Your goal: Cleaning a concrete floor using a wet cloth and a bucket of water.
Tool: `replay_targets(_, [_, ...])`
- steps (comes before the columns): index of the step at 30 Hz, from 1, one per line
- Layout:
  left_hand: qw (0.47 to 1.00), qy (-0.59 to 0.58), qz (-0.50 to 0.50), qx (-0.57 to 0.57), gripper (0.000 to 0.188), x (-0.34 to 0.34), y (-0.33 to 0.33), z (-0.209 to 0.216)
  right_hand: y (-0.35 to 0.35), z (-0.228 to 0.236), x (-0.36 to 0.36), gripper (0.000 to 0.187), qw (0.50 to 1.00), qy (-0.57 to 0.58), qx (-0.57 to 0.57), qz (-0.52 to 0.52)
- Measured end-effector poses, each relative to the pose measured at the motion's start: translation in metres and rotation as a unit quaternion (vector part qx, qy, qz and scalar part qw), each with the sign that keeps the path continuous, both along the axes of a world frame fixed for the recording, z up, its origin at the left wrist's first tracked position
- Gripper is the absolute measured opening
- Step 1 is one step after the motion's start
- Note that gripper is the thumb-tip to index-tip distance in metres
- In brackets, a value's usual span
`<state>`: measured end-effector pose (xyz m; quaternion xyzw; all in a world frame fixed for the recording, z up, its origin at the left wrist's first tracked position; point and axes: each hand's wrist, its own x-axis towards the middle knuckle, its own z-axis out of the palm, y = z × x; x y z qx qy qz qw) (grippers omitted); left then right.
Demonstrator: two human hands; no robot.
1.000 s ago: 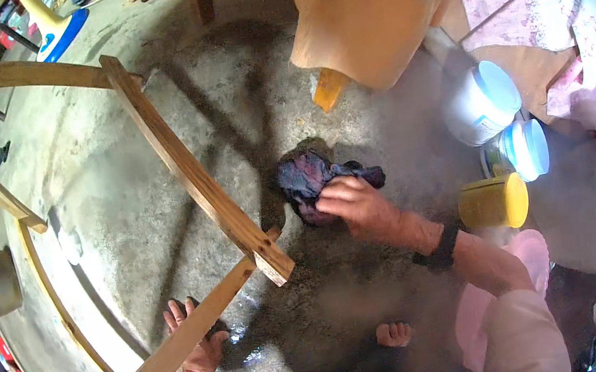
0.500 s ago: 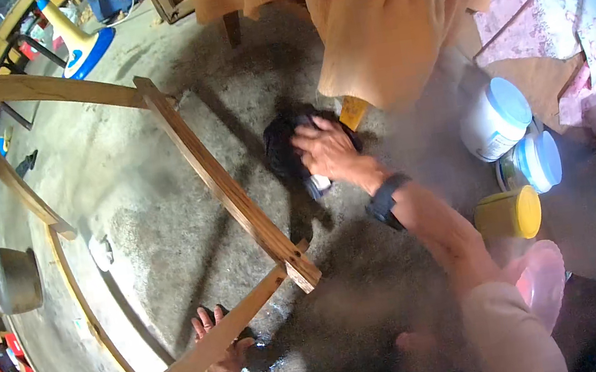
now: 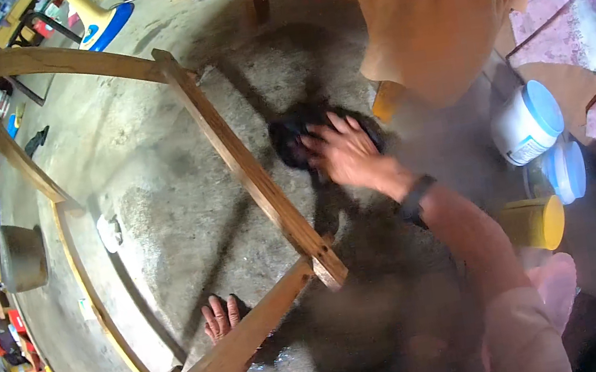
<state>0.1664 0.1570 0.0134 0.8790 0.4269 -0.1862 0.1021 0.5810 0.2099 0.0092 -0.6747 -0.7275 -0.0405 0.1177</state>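
Note blue-lidded white tub (image 3: 516, 131), yellow tub (image 3: 521, 225) — cannot see inside. Press dark cloth (image 3: 291, 140) under splayed right hand (image 3: 351, 154) — spread left hand (image 3: 219, 323).

One dark cloth (image 3: 290, 141), partly hidden under the right hand (image 3: 350, 160), folds too dark for me to make out. One left hand (image 3: 219, 320), mostly hidden behind a wooden bar (image 3: 217, 367) below its fingers. One peach drape (image 3: 435, 22), beyond the right fingers, cut off by the view's upper edge.
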Motion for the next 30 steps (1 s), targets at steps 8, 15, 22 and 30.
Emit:
replay_targets(8, [0.998, -0.029, 0.053, 0.007, 0.097, 0.004, 0.003, 0.023, 0.034, 0.018, -0.028, 0.047, 0.991, 0.108, -0.072, -0.022])
replay_targets(15, [0.999, 0.0, 0.043, -0.009, 0.095, 0.015, 0.0, 0.024, -0.067, 0.009, -0.023, 0.037, 0.99, 0.072, -0.055, 0.105])
replay_targets(22, [0.999, 0.002, 0.051, -0.01, 0.093, 0.017, -0.001, 0.017, 0.053, 0.0, -0.013, 0.043, 0.996, 0.04, -0.059, -0.054])
replay_targets(30, [0.997, -0.061, 0.041, -0.002, 0.096, 0.016, 0.004, 0.023, -0.038, 0.005, -0.023, 0.038, 0.998, 0.044, -0.034, -0.015])
